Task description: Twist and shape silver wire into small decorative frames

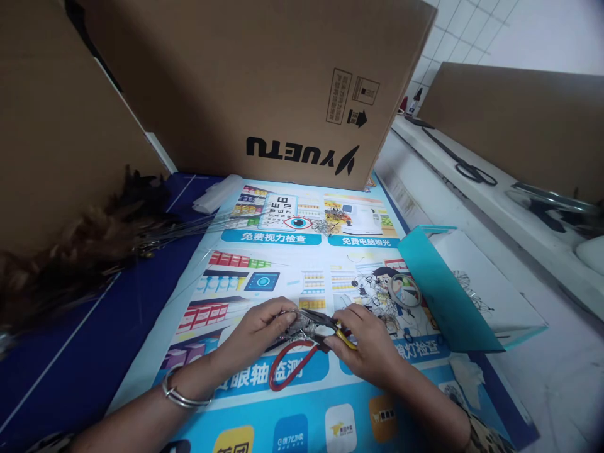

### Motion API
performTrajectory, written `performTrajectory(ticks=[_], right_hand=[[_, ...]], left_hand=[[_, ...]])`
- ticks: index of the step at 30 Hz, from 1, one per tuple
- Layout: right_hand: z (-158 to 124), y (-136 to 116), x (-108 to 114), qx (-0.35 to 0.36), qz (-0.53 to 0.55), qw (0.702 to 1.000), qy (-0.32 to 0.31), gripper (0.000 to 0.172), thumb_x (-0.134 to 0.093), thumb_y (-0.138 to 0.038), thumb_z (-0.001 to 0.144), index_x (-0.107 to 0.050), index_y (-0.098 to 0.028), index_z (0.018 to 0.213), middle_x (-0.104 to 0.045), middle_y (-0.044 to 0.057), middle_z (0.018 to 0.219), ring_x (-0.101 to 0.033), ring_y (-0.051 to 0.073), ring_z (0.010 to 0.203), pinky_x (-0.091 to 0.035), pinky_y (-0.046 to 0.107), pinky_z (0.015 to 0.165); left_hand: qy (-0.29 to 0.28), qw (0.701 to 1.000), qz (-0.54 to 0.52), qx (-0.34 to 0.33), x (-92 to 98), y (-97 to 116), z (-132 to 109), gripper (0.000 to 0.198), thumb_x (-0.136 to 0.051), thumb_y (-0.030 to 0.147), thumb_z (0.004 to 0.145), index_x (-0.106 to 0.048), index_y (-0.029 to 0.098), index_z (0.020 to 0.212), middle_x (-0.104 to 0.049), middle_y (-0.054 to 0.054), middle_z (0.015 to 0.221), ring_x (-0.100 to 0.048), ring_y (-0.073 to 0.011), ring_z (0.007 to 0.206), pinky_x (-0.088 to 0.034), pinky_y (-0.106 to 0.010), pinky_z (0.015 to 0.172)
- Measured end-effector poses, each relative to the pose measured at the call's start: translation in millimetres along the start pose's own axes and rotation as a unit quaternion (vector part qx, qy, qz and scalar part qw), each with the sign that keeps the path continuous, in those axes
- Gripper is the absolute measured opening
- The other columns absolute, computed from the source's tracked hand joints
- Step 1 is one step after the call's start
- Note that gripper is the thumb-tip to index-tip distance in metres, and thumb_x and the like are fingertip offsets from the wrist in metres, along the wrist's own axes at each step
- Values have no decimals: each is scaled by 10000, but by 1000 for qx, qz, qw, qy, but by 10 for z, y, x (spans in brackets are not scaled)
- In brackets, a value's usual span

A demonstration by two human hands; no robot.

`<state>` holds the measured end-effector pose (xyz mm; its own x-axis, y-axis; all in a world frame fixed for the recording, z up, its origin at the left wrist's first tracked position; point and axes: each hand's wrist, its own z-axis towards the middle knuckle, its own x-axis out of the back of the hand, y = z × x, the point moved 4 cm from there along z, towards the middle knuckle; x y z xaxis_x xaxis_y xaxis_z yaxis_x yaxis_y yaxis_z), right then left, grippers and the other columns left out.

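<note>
My right hand [370,346] is wrapped round a pair of pliers [319,318] with dark jaws and yellow handles, jaws pointing left. My left hand [262,330] has thumb and fingertips pinched together at the tip of the jaws; what they hold is too small to make out. Below the jaws lies a red-handled tool [287,371], its head partly hidden. Tangled thin wire pieces [304,328] show between the hands. To the right of my right hand, a pile of wire bits [387,308] and a round clear-lidded container [404,291] lie on the printed sheet [264,264].
An open teal box [453,296] with wire pieces inside stands at right. Brown feathers on long wires [94,245] lie at left. A large cardboard box [226,82] blocks the back. Black scissors [474,173] rest on the white ledge [434,154].
</note>
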<state>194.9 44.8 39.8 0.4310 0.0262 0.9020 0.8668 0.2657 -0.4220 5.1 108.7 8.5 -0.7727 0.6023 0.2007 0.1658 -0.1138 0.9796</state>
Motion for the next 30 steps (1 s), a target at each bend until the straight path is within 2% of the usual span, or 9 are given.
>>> performTrajectory(ticks=[6, 12, 19, 25, 30], right_hand=[[1, -3, -51, 6, 16, 1000, -5, 314, -505, -419, 820, -560, -178, 1015, -575, 91, 922, -531, 203, 828, -420, 281, 655], [14, 17, -69, -3, 49, 999, -12, 306, -495, -403, 836, -579, -182, 1031, -611, 80, 884, -568, 184, 785, -433, 261, 644], [15, 35, -77, -19, 47, 998, -24, 317, -489, -415, 839, -584, -196, 1048, -620, 69, 888, -574, 184, 779, -425, 256, 629], [11, 36, -110, -9, 35, 999, -7, 322, -497, -422, 832, -593, -191, 1034, -626, 72, 879, -578, 183, 758, -416, 253, 605], [19, 28, -147, 3, 38, 999, 19, 307, -517, -397, 825, -596, -173, 1020, -628, 82, 862, -582, 186, 780, -432, 259, 649]], left_hand=[[-20, 1000, 10, -4, -33, 27, -5, 250, -416, 320, 881, -599, 150, 880, -597, -42, 829, -530, -153, 762, -417, -262, 705], [-20, 999, -34, 27, -38, -6, -21, 251, -427, 351, 875, -579, 151, 884, -595, -34, 806, -533, -154, 746, -429, -262, 686], [31, 992, -111, 45, -35, -65, -44, 231, -491, 312, 851, -492, 182, 1042, -602, -36, 878, -567, -154, 788, -455, -268, 704], [4, 992, -119, 31, -67, -31, -62, 176, -434, 298, 883, -479, 182, 1007, -619, -21, 750, -589, -150, 713, -464, -273, 670], [15, 994, -100, 48, -54, -19, -60, 172, -427, 301, 876, -496, 175, 969, -626, -19, 720, -589, -150, 678, -465, -267, 643]])
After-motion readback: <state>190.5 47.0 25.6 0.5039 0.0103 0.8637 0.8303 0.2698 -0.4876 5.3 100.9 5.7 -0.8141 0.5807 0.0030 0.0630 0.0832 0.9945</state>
